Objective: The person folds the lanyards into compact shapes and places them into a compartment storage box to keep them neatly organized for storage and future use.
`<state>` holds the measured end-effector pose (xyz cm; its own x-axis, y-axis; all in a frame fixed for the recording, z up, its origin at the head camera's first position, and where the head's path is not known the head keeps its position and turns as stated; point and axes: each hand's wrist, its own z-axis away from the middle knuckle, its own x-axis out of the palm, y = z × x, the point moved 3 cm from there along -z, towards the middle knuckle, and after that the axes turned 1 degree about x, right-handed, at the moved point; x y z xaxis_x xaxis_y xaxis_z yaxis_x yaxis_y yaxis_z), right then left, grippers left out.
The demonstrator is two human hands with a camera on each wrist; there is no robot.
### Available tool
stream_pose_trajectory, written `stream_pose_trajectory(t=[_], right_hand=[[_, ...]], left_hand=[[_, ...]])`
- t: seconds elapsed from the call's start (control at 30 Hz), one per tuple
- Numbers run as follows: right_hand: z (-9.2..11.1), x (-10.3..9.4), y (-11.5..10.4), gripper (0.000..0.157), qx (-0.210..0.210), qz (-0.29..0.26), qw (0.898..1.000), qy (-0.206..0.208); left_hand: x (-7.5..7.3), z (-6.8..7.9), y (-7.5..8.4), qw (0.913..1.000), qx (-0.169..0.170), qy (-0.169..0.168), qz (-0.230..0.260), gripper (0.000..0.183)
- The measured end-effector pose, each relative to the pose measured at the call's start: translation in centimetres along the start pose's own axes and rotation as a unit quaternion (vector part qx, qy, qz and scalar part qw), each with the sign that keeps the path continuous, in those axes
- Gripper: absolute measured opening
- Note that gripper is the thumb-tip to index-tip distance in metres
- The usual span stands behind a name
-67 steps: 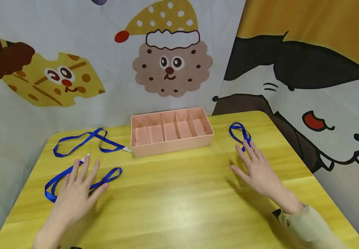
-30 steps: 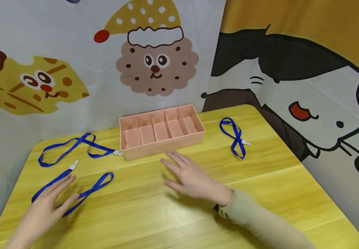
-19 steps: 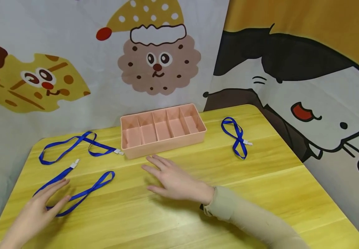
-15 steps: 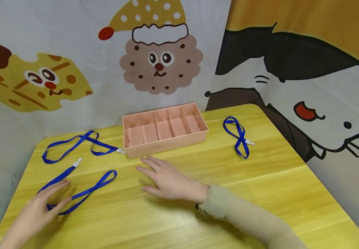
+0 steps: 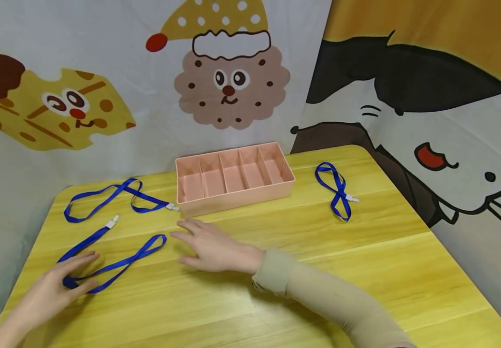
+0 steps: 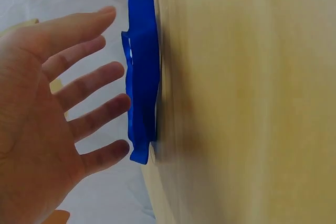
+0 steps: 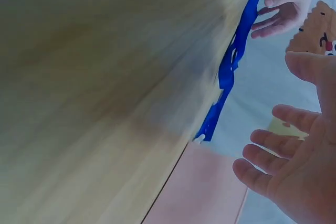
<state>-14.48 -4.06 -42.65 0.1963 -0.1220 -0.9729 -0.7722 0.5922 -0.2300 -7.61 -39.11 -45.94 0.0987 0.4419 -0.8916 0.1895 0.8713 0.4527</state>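
Note:
A blue lanyard (image 5: 135,257) with a white clip lies on the near left of the table. My left hand (image 5: 52,290) is over its bent left end, thumb and fingers apart; in the left wrist view the fingertips are right at the blue strap (image 6: 143,72). My right hand (image 5: 213,246), fingers spread and holding nothing, hovers right of that lanyard's loop, in front of the pink box. Another blue lanyard (image 5: 95,210) lies behind, its clip beside the box corner. A third blue lanyard (image 5: 339,193), crossed into a figure eight, lies at the right.
The pink box (image 5: 237,195), split into several compartments by thin walls, stands at the back middle of the yellow wooden table (image 5: 363,270). A cartoon-printed cloth (image 5: 154,96) hangs right behind the table edge.
My right hand has moved left from the right lanyard to the front of the box. My left hand has drawn back to the near lanyard's bent end. The head view has shifted a little.

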Motion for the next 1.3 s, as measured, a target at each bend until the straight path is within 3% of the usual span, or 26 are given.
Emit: stream_pose_trajectory(t=[0.2, 0.43, 0.5, 0.63, 0.87, 1.07, 1.3], right_hand=[[-2.8, 0.2, -1.3, 0.068, -0.007, 0.014, 1.0, -0.024], [-4.9, 0.8, -2.2, 0.068, -0.008, 0.024, 0.999, -0.046], [-5.4, 1.0, -2.4, 0.068, -0.006, 0.021, 0.998, -0.054], [-6.1, 1.5, -2.8, 0.067, 0.003, 0.014, 0.997, -0.074], [-6.8, 2.3, -3.3, 0.064, 0.003, 0.019, 0.996, -0.087], [-6.9, 2.9, -3.4, 0.058, -0.001, 0.044, 0.996, -0.08], [-6.8, 3.1, -3.1, 0.02, 0.004, 0.033, 0.997, -0.069]], left_hand=[[-0.3, -0.3, -0.1, 0.9997, 0.013, -0.005, -0.018, 0.06], [-0.6, -0.1, -0.5, 0.995, -0.047, -0.087, -0.014, 0.07], [-0.6, 0.0, -0.6, 0.9942, -0.05, -0.093, -0.016, 0.07], [-0.6, 0.0, -0.8, 0.9952, -0.045, -0.083, -0.026, 0.062], [-0.4, 0.2, -0.5, 0.9995, -0.01, -0.019, -0.025, 0.048], [-0.2, -0.6, -0.2, 0.9985, -0.017, -0.041, -0.033, 0.04], [0.4, -1.3, 0.7, 0.9972, -0.009, -0.069, -0.029, 0.025]])
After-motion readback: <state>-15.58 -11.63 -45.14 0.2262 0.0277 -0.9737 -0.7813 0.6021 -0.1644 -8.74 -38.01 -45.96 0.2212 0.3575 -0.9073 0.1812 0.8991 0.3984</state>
